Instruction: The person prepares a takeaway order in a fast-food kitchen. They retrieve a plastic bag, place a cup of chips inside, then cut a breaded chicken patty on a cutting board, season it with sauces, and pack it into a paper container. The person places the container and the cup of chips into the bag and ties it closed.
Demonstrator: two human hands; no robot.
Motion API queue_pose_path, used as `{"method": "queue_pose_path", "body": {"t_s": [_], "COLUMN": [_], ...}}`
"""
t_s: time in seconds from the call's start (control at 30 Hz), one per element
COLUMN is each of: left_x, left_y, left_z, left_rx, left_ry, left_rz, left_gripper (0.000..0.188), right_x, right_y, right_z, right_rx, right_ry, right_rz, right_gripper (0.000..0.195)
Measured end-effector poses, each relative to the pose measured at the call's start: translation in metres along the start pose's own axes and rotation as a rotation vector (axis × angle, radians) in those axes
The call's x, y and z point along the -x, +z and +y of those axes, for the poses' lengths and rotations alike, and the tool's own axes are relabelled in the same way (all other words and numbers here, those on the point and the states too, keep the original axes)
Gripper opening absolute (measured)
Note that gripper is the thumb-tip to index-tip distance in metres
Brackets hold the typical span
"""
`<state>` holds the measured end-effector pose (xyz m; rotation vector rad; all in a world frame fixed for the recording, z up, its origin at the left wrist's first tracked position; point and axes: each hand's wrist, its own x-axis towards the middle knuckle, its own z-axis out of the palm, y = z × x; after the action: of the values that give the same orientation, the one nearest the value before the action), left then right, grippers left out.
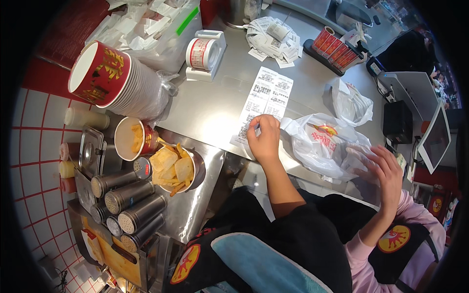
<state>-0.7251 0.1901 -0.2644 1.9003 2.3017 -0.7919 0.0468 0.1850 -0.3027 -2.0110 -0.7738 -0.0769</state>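
My right hand (266, 138) is over the lower end of two printed paper receipts (264, 96), which lie side by side on the steel counter (205, 106). Its fingers are curled, with the thumb near the index finger. Whether they pinch the paper is hidden. My left hand is out of view. Just right of my right hand, a white plastic carrier bag (318, 141) with red and yellow print slumps on the counter. A co-worker in pink sleeves has a hand (384, 166) at that bag's right side. A smaller white bag (352, 103) sits behind it.
At left are stacked red paper buckets (110, 78), a bucket of fries and chips (176, 169), a smaller fries cup (137, 139) and several steel shakers (143, 214). Farther back stand a tape dispenser (205, 55), a spiked receipt pile (273, 38) and a label roll holder (333, 51).
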Motion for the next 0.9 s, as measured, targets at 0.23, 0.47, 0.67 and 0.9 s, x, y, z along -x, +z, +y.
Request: {"method": "queue_pose_path", "body": {"t_s": [0.23, 0.47, 0.67, 0.9], "left_x": [0.0, 0.002, 0.009, 0.018], "left_y": [-0.01, -0.011, -0.005, -0.01], "left_z": [-0.004, -0.013, -0.019, -0.034], "left_rx": [-0.04, -0.041, -0.026, -0.058], "left_ry": [-0.048, -0.076, -0.104, -0.112], "left_rz": [-0.017, -0.011, -0.012, -0.015], "left_gripper": [0.021, 0.019, 0.018, 0.016], "right_x": [0.0, 0.002, -0.007, -0.007], "right_y": [-0.01, -0.006, -0.008, -0.008], "right_z": [0.025, 0.031, 0.031, 0.029], "right_rx": [0.014, 0.071, 0.138, 0.15], "right_ry": [0.123, 0.041, 0.105, 0.159], "right_rz": [-0.113, -0.095, -0.086, -0.066], "right_gripper": [0.018, 0.022, 0.024, 0.024]}}
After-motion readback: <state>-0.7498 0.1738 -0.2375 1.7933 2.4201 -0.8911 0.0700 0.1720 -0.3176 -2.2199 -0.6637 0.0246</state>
